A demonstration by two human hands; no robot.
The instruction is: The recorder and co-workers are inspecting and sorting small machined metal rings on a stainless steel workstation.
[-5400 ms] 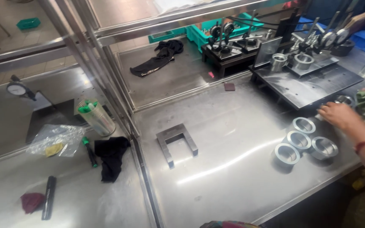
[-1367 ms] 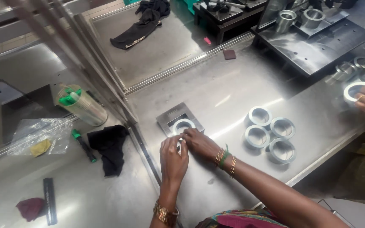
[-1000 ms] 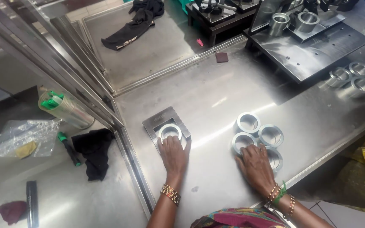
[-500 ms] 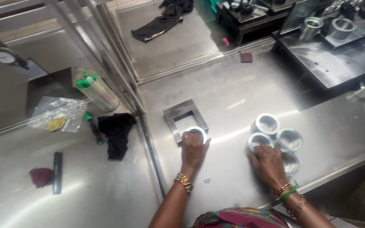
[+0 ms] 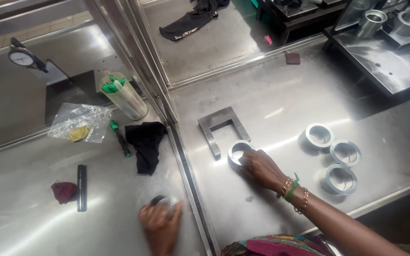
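My right hand grips a short metal ring lying at the open end of a flat U-shaped steel gauge on the steel bench. My left hand is blurred, low on the left side of the upright divider rail. Its fingers are closed on a small shiny ring. Three more metal rings lie apart to the right: one, another and a third near the bench's front edge.
On the left bench are a dial gauge, a clear cup of green markers, a plastic bag, a black cloth, a black pen and a maroon rag. A dark fixture plate with cylinders stands top right.
My left hand has left the gauge and swung down to the left bench with a ring. My right hand has moved from the ring group to the ring at the gauge.
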